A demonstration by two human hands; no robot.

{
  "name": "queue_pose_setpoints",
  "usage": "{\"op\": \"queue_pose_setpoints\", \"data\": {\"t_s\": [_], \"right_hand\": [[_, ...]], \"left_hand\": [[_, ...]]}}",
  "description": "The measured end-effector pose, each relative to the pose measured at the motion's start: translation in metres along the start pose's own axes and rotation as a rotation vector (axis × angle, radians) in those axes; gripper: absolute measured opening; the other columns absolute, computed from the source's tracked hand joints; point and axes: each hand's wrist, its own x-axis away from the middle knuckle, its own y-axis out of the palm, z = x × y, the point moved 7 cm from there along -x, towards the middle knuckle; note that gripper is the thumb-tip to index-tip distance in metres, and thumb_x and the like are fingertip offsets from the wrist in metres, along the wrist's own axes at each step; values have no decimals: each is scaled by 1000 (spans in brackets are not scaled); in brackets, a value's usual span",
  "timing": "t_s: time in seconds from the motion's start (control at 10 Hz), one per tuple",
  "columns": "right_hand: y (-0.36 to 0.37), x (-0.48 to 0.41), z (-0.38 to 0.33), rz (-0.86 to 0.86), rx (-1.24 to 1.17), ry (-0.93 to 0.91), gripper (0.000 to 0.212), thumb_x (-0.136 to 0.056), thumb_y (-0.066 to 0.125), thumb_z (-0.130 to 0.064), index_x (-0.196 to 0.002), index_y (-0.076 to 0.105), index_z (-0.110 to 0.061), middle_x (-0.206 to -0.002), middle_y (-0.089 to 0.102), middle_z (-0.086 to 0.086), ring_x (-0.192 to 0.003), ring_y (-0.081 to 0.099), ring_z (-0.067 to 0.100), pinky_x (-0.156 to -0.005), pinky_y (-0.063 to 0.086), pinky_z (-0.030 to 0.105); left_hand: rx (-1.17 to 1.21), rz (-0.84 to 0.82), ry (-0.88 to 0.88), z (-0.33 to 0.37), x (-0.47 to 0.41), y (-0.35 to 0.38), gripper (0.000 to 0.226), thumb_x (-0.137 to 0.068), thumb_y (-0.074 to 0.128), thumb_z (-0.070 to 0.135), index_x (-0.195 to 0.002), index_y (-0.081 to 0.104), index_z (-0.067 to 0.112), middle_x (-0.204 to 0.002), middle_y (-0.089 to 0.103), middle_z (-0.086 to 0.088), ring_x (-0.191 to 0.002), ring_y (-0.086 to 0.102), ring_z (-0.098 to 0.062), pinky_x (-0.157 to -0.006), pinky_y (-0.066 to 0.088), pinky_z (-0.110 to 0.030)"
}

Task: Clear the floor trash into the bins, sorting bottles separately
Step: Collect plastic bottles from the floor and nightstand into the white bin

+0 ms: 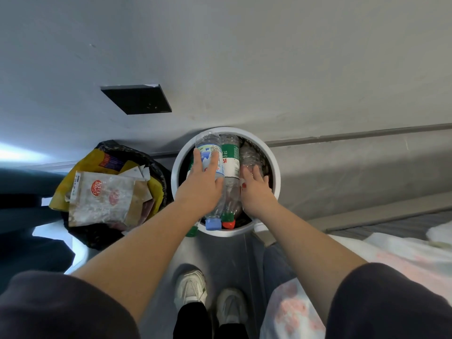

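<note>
With the left hand (204, 177) gripping the blue-label bottle (210, 148) lying across the bin (234, 231) and the right hand (255, 185) pressing open-fingered on a clear bottle (252, 155) inside it, push both below its rim.

A plain pale wall (244, 57) fills the upper half, with a flat black square panel (137, 99) set on it at the left. Lower down, a grey strip (354, 136) runs along the wall to the right edge. The floor (220, 253) is grey. Two white trainers stand on it side by side, the left shoe (189, 287) a little ahead of the right shoe (230, 305), black trouser legs (193, 321) above them. Pale cloth with pink flowers (403, 255) lies at the right, near the shoes. A dark blue shape (24, 184) sits at the far left; what it is I cannot tell.
</note>
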Motion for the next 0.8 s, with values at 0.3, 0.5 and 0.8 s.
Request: {"op": "queue_pose_setpoints", "data": {"t_s": [0.3, 0.5, 0.8], "right_hand": [[5, 0, 4, 13, 115, -4, 88, -88, 46, 8, -153, -4, -25, -159, -17, -1, -146, -9, 34, -118, 16, 46], [-6, 11, 4, 5, 136, 2, 69, -100, 39, -26, -152, -6, -30, -160, -16, 0, -146, -9, 34, -118, 11, 50], [-55, 79, 3, 64, 302, -66, 63, -100, 31, -42, -151, -4, -34, -160, -11, 1, -147, -10, 30, -115, 8, 58]], "left_hand": [[-71, 12, -62, 10, 0, 1, 62, -102, 27, 34, -151, -11, 27, -154, -28, -11, -146, 7, -31, -107, 37, -46], [-162, 51, -17, 10, 10, -12, 65, -100, 29, 43, -150, -10, 31, -157, -22, -9, -146, 5, -34, -108, 34, -46], [-316, 76, -12, 17, 75, -46, 72, -97, 28, 53, -151, -11, 24, -159, -16, -10, -147, -5, -31, -117, 19, -48]]}}
